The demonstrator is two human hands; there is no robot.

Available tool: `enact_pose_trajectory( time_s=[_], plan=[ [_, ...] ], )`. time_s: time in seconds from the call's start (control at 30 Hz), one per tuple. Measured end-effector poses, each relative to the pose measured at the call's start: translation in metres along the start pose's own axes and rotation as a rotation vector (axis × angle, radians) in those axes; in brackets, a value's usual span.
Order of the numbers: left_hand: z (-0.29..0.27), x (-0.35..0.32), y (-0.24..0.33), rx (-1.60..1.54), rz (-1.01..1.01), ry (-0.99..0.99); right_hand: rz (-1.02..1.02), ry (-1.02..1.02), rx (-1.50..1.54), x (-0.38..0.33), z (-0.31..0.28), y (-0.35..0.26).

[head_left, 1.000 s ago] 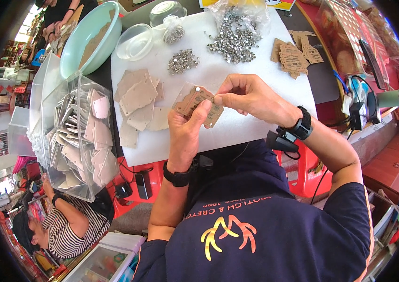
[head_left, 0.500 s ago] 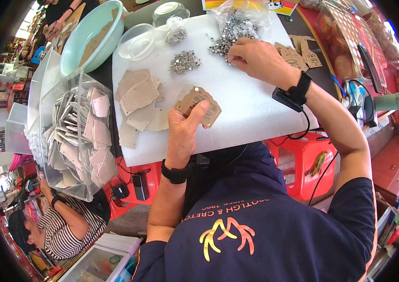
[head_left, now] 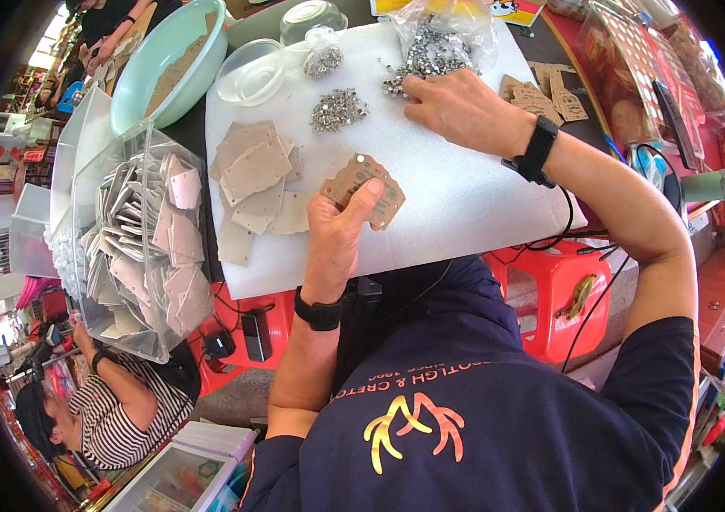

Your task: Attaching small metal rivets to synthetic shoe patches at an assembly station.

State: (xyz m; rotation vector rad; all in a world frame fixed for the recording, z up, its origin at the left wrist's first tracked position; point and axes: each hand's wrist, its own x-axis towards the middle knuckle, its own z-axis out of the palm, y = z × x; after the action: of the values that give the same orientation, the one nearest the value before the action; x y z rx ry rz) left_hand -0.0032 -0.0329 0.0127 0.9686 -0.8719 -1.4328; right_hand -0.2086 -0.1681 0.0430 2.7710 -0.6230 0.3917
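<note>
My left hand (head_left: 335,239) is closed on a tan board piece (head_left: 390,203) with notched edges and small holes. Its thumb presses flat on the printed face, and a small round silver fastener shows at the top corner. My right hand (head_left: 469,111) is at the near edge of a heap of small silver metal fasteners (head_left: 432,53) spilling from a clear plastic bag (head_left: 475,34). Its fingers are curled with the tips together; whatever may be between them is too small to make out. A smaller heap of metal pieces (head_left: 338,111) lies left of it.
Loose plain board pieces (head_left: 251,166) overlap at left on the white foam sheet (head_left: 465,218). Beside them stands a clear bin (head_left: 157,350) full of similar pieces. A pale green basin (head_left: 128,102), a clear bowl (head_left: 251,77) and printed tan pieces (head_left: 563,98) surround the work area.
My right hand has shifted slightly left, its fingertips rising a little along the heap's edge. The left hand keeps the board piece in nearly the same place.
</note>
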Motion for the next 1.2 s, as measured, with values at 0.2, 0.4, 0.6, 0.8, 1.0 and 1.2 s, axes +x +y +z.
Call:
enact_pose_trajectory(
  time_s=[0.2,0.4,0.6,0.8,1.0,1.2],
  plan=[
    [0.000,0.000,0.000,-0.003,-0.020,-0.014,0.062,-0.060,-0.046,0.002,0.002,0.002],
    [-0.003,0.000,0.000,-0.016,-0.029,-0.015,0.347,-0.216,0.324,-0.007,-0.008,-0.005],
    [0.001,0.000,0.000,-0.017,-0.017,0.023,0.426,-0.264,0.603,-0.031,-0.016,-0.029],
    [0.001,0.000,0.007,0.011,-0.044,-0.031,0.417,-0.214,0.442,-0.036,-0.019,-0.036],
    [0.012,0.001,0.011,0.091,0.033,0.039,0.443,-0.083,0.598,-0.031,-0.027,-0.041],
    [0.021,-0.002,0.015,0.134,0.075,0.036,0.666,0.175,1.248,-0.021,-0.042,-0.074]
  ],
)
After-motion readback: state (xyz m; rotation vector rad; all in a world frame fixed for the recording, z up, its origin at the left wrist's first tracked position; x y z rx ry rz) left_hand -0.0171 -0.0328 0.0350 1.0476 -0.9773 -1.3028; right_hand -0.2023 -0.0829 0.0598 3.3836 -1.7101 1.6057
